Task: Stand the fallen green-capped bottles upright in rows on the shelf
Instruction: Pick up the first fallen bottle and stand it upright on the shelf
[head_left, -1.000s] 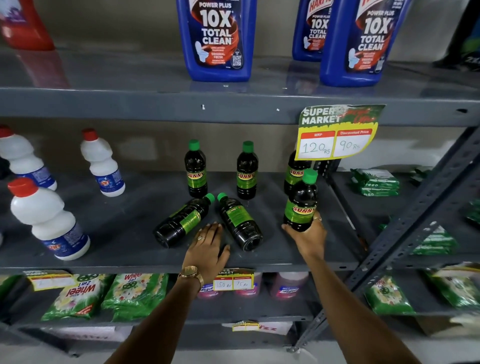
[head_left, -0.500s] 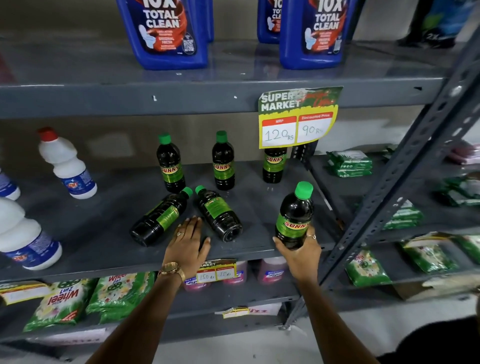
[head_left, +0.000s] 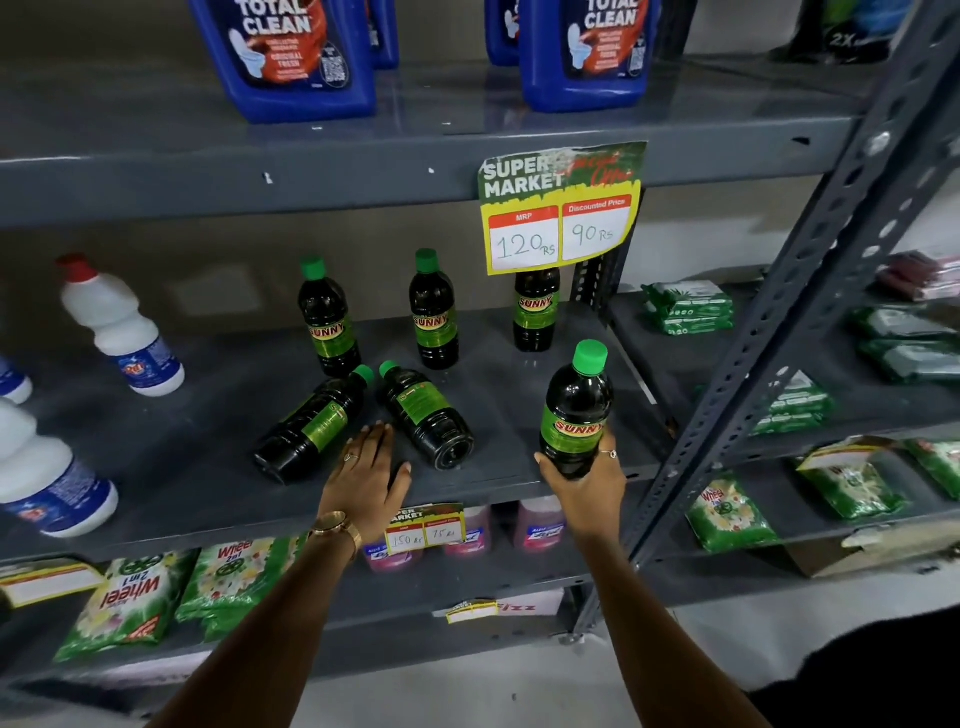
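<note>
right hand: fingers wrapped round the base of a dark green-capped plastic bottle with a "SUNNY" label; bottle upright, at the front right of the grey metal shelf; can't tell if its base touches the shelf.
left hand: flat, palm down on the shelf, fingers spread and released, holding nothing.
fallen bottles: two. Left lying dark bottle just left of the left fingertips, cap pointing back-right. Right lying dark bottle just right of the same fingertips, cap pointing back-left. Caps nearly meet; left hand sits in the gap between their bases.
upright row: three standing green-capped bottles at the back, beyond both hands; rightmost one has its top hidden by the yellow-green price card hung from the shelf above.
in the way: lying bottles sit between the left fingers and the back row.
left of hands: white red-capped bottles, well apart.
above: blue cleaner jugs.
below: green detergent packets, pink bottles.
right: slotted grey upright post, near the held bottle.
</note>
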